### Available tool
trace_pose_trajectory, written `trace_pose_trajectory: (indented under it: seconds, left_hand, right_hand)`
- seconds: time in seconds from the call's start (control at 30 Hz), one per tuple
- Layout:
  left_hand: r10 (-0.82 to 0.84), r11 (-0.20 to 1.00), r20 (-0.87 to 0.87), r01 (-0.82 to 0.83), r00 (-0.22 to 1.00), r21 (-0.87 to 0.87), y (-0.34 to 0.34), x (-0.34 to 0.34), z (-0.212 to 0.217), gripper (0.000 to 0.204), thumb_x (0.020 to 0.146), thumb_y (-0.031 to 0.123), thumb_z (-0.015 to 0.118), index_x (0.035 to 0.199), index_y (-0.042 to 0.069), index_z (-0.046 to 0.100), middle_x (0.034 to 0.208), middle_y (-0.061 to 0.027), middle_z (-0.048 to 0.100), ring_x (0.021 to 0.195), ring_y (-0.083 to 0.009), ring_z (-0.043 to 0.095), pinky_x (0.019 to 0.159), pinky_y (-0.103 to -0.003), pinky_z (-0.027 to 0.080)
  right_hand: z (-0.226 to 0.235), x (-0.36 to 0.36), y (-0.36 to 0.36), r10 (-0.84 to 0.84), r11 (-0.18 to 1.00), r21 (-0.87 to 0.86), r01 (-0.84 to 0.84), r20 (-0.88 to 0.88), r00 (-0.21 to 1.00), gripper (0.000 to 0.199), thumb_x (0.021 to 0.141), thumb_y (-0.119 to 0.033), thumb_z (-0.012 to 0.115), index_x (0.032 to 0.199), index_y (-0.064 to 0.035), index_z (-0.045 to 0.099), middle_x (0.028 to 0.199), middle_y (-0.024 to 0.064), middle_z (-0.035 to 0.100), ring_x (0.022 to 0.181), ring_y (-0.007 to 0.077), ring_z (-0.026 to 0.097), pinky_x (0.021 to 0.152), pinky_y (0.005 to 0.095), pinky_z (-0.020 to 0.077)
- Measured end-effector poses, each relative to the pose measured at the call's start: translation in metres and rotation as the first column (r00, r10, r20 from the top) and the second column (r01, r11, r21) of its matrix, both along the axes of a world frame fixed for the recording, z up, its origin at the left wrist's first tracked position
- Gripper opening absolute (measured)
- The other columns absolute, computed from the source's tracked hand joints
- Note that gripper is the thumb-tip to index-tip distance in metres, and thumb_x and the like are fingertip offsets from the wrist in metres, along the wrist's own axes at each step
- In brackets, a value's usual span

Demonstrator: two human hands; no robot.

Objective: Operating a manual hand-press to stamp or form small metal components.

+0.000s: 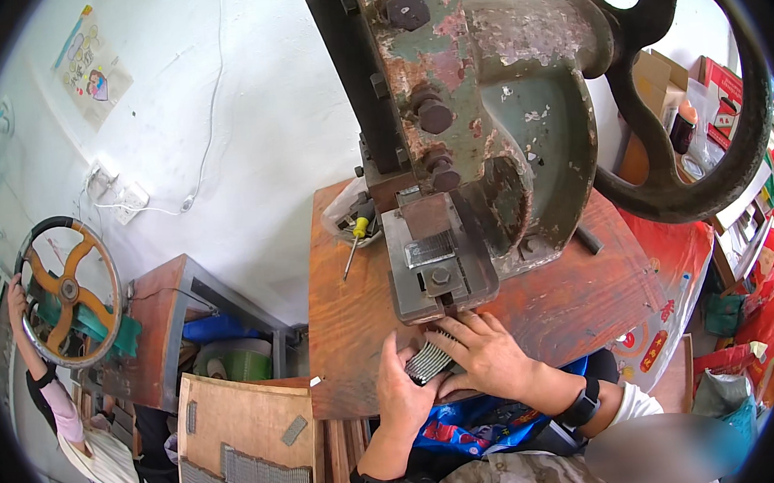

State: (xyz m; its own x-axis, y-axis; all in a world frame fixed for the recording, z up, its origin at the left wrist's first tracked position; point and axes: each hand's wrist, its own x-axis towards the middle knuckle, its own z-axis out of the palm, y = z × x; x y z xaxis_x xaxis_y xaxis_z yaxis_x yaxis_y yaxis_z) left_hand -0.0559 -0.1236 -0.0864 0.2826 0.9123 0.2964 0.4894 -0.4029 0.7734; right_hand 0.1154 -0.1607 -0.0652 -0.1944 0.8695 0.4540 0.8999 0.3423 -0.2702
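Between my two hands, over the table's near edge, is a small stack of thin metal strips (429, 361) with light edges showing side by side. My left hand (404, 391) is closed round its left side. My right hand (490, 360) closes on it from the right, its fingers lying across the stack's top. Just beyond my fingertips stands the steel die block (445, 300) of a hand press (503, 99). On that block lies a flat grey metal piece with fine ridges (430, 249), near a bolt head.
A wooden table (349, 334) carries the press, a tub of metal parts (340, 211) and a yellow-handled screwdriver (364, 227). The press's big handwheel (741, 172) juts right. Lower left, a wooden board (246, 413) holds rows of grey strips. Far left, a co-worker's hand (17, 299) grips another wheel (67, 291).
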Motion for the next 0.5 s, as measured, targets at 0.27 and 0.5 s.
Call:
trace_pose_trajectory:
  seconds: [0.27, 0.5]
  left_hand:
    - [-0.003, 0.988, -0.1, 0.018, 0.995, 0.152, 0.002, -0.003, 0.003, 0.072, 0.057, 0.01, 0.084, 0.119, -0.001, 0.048, 0.108, -0.018, 0.056, 0.101, -0.0359, 0.051, 0.087, -0.043, 0.042]
    - [0.059, 0.906, -0.334, 0.09, 0.941, 0.414, -0.003, 0.0, 0.018, 0.057, 0.059, 0.022, 0.081, 0.107, 0.003, 0.057, 0.101, -0.0145, 0.059, 0.095, -0.0341, 0.053, 0.087, -0.046, 0.037]
  right_hand:
    - [-0.006, 0.0, 0.008, 0.139, 0.988, -0.067, -0.142, -0.047, 0.989, 0.077, 0.067, -0.048, 0.071, 0.127, -0.005, 0.051, 0.132, 0.0159, 0.047, 0.118, 0.0377, 0.044, 0.098, 0.0474, 0.0358]
    - [-0.001, 0.019, -0.016, 0.163, 0.986, -0.009, -0.167, -0.197, 0.967, 0.067, 0.067, -0.038, 0.074, 0.122, -0.0041, 0.054, 0.127, 0.015, 0.05, 0.118, 0.0368, 0.046, 0.097, 0.0457, 0.039]
